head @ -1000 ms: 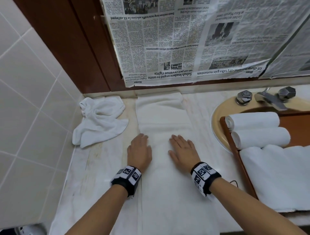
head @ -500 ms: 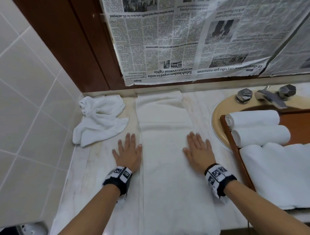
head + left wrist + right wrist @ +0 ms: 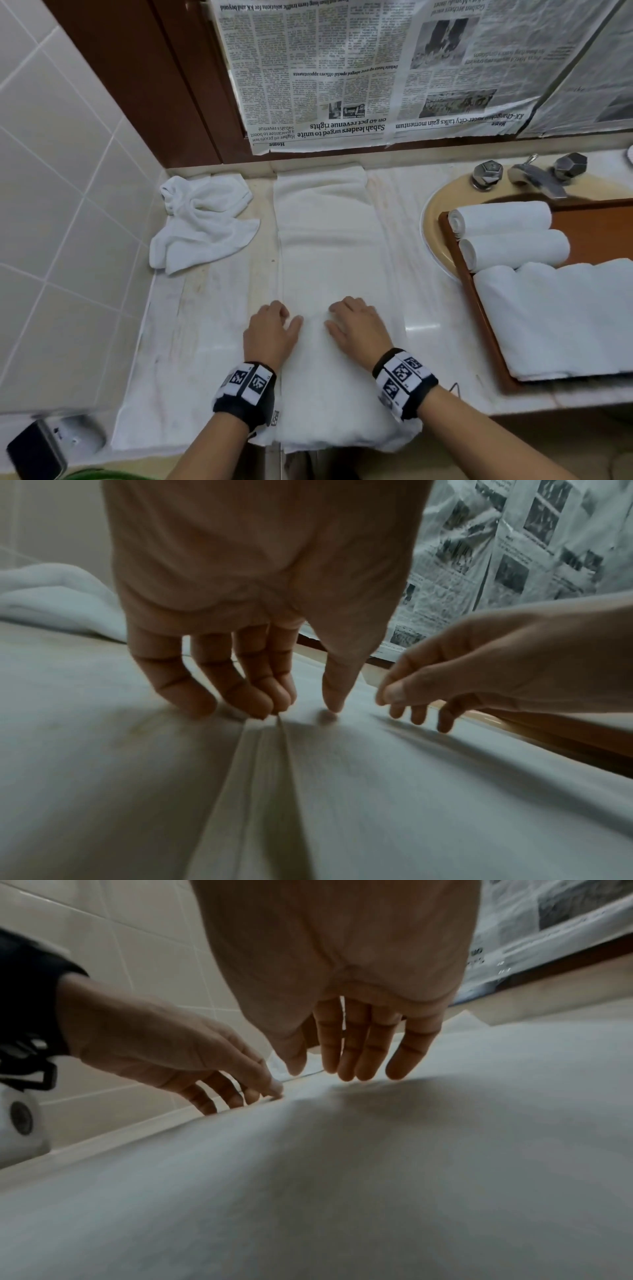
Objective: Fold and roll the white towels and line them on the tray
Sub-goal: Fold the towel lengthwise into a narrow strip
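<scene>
A long white towel point(image 3: 329, 274), folded lengthwise into a narrow strip, lies flat on the pale marble counter point(image 3: 212, 342), running from the back wall toward the person, with its near end hanging slightly over the counter's front edge. Both hands rest on the near half of this strip, close together. The left hand point(image 3: 270, 330) sits at the strip's left edge with its fingers bent downward so that the tips press into the cloth; the left wrist view shows the fingertips point(image 3: 240, 693) bunched together at a lengthwise crease and the thumb pointing down beside them, but whether any cloth is caught between them cannot be told. The right hand point(image 3: 356, 325) lies just beside it, nearer the middle of the strip, its fingers point(image 3: 359, 1053) fairly straight, close together and angled down onto the towel. A crumpled towel point(image 3: 202, 222) lies in a heap at the back left of the counter, apart from the strip. To the right, a brown wooden tray point(image 3: 479, 308) sits over the yellowish sink point(image 3: 435, 219), holding two rolled towels point(image 3: 507, 233) side by side at its far end and a larger flat towel point(image 3: 555, 315) just in front of them. Newspaper point(image 3: 342, 75) hangs upside down on the wall behind, and a metal tap point(image 3: 534, 173) stands at the back of the sink.
</scene>
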Motion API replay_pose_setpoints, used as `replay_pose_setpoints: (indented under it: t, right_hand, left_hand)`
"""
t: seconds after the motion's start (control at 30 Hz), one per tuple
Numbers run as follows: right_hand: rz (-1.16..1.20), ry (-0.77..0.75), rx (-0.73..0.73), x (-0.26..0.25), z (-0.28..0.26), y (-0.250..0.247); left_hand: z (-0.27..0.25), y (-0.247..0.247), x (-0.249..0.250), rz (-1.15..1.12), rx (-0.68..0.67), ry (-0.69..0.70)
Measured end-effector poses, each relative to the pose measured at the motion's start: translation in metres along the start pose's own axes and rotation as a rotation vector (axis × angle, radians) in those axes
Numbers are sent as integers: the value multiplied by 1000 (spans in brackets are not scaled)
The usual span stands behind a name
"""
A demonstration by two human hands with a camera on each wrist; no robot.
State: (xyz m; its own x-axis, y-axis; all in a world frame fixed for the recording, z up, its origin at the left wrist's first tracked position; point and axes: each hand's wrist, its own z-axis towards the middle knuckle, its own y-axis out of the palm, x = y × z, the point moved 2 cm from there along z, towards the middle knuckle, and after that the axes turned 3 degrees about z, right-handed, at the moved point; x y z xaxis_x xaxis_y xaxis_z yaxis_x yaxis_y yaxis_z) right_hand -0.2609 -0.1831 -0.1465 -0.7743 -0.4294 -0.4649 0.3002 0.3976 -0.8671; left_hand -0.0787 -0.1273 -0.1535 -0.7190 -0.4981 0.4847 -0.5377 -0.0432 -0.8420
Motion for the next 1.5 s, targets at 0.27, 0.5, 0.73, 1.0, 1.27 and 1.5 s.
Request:
replay_pose_setpoints:
  t: [0.27,0.5,0.73,1.0,1.27,1.5]
  right_hand:
    - [-9,-8,27,-38,7,33]
    - [3,25,-7,-70,35,32]
    - [-37,166,-34,-79,53,39]
    - [-9,237,-95,-84,57,41]
    - [-16,287,-107,-92,55,40]
    - [157,237,0,-96,50,33]
  left_hand:
    - [-16,1,-17,-120,-13,-161]
    - [-27,-3,-18,-185,-27,-172]
    - [-49,1,-30,-165,-43,-142]
    - [-50,-3,-32,-177,-73,-114]
    - [-57,1,-32,-186,-50,-82]
    - [-54,-1,-33,-228,-73,-97]
